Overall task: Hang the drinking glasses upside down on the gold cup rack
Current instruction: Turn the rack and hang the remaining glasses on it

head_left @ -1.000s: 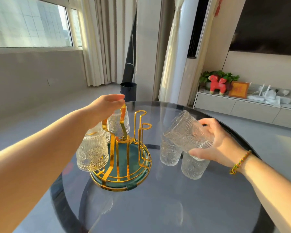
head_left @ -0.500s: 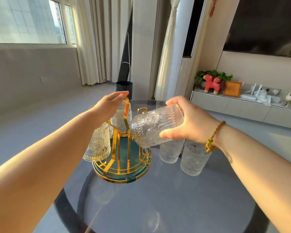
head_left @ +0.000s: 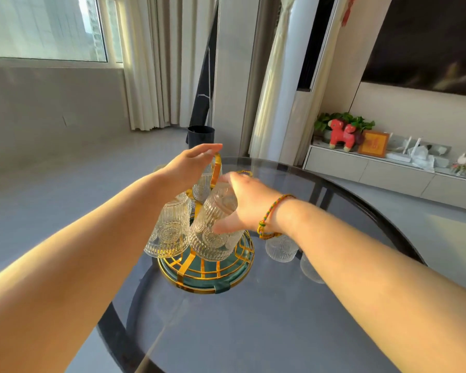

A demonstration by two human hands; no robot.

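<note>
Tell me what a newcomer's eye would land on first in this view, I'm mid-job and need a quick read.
First, the two bare arms meeting over the gold cup rack at the centre of the round glass table. The right hand grips a ribbed glass mouth-down over the rack, beside a second inverted glass, while the left hand rests on the rack's top handle. Two more glasses stand on the table, partly behind the right forearm.

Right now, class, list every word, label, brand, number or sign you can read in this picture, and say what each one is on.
No text here can be read.
Orange framed picture on the low cabinet: a reddish mark in the middle, too blurred to read.
Red hanging ornament at the top: no legible writing.
Glasses, gold cup rack and glass table: patterns only, no labels.
</note>
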